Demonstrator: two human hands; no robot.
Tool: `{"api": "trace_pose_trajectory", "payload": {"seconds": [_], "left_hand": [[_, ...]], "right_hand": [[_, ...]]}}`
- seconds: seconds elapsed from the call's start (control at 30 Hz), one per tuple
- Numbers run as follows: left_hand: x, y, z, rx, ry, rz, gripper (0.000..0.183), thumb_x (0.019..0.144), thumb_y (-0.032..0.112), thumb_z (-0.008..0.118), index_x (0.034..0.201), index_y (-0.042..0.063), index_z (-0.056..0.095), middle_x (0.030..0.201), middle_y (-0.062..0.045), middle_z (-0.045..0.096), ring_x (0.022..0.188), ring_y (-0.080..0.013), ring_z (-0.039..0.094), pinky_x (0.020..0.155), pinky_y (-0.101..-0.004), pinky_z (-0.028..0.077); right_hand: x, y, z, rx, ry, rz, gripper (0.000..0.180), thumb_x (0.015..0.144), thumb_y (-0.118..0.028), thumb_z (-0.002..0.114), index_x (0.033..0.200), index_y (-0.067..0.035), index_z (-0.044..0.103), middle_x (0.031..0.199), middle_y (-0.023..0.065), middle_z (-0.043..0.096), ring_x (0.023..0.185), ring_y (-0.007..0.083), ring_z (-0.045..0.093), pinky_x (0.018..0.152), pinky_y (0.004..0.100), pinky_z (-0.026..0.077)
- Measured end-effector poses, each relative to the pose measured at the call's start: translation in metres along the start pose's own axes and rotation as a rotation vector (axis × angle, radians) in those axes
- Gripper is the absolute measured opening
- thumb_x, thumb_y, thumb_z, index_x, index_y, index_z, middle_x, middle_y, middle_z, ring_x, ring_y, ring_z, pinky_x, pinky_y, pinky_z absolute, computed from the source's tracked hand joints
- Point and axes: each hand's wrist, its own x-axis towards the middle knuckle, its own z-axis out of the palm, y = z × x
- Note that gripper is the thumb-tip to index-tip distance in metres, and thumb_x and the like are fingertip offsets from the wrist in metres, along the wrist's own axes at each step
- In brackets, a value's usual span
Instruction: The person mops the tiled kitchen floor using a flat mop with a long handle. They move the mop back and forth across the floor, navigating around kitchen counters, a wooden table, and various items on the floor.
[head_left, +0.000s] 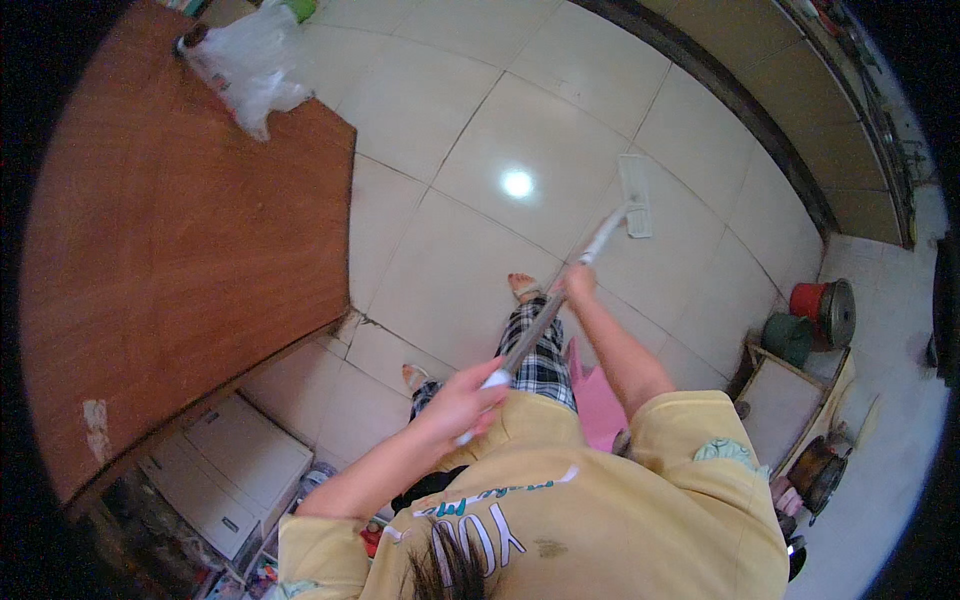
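Observation:
My left hand (469, 401) grips the white upper end of a flat mop's handle (534, 334), close to my waist. Farther down the shaft, my right hand (576, 283) is closed around the pole near its white lower section. The pole slants away from me to the right. Its flat, pale rectangular mop head (636, 196) lies on the glossy tiled floor (480, 232), ahead and to the right of my feet. A bright light reflection shows on the tiles left of the mop head.
On my left is a brown wooden tabletop (202, 247) with a white plastic bag (251, 64) at its far corner. Below it stands a white cabinet (225, 472). Cabinets (795, 97) line the far right. A red pot (814, 304) and a pink plastic object (600, 409) are to my right.

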Motion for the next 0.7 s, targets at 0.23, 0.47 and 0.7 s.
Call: {"api": "trace_pose_trajectory", "payload": {"seconds": [0.23, 0.47, 0.7], "left_hand": [[-0.202, -0.18, -0.217, -0.289, 0.242, -0.024, 0.054, 0.083, 0.003, 0.05, 0.134, 0.007, 0.034, 0.074, -0.002, 0.051, 0.041, -0.0051, 0.036, 0.034, -0.0177, 0.029], [-0.424, -0.3, -0.266, -0.382, 0.562, -0.084, 0.061, 0.079, -0.002, 0.054, 0.135, 0.006, 0.033, 0.069, -0.006, 0.052, 0.039, -0.007, 0.04, 0.034, -0.0197, 0.028], [-0.429, -0.322, -0.34, -0.233, 0.332, -0.029, 0.068, 0.077, 0.002, 0.061, 0.137, 0.005, 0.029, 0.062, -0.004, 0.048, 0.039, -0.0081, 0.039, 0.034, -0.0213, 0.027]], "right_hand": [[-0.221, 0.2, 0.207, -1.357, -0.434, -0.739, 0.017, 0.077, -0.016, 0.053, 0.073, -0.006, 0.066, 0.076, 0.0091, 0.065, 0.065, 0.0272, 0.063, 0.052, 0.04, 0.049], [-0.439, 0.446, 0.34, -0.834, -1.146, -0.79, 0.023, 0.072, -0.027, 0.059, 0.065, -0.005, 0.062, 0.072, 0.0151, 0.064, 0.065, 0.0275, 0.064, 0.05, 0.0411, 0.05], [-0.48, 0.34, 0.296, -0.215, -0.856, 0.213, 0.033, 0.087, -0.028, 0.044, 0.081, 0.003, 0.053, 0.071, 0.0201, 0.06, 0.054, 0.0299, 0.062, 0.044, 0.0402, 0.053]]}}
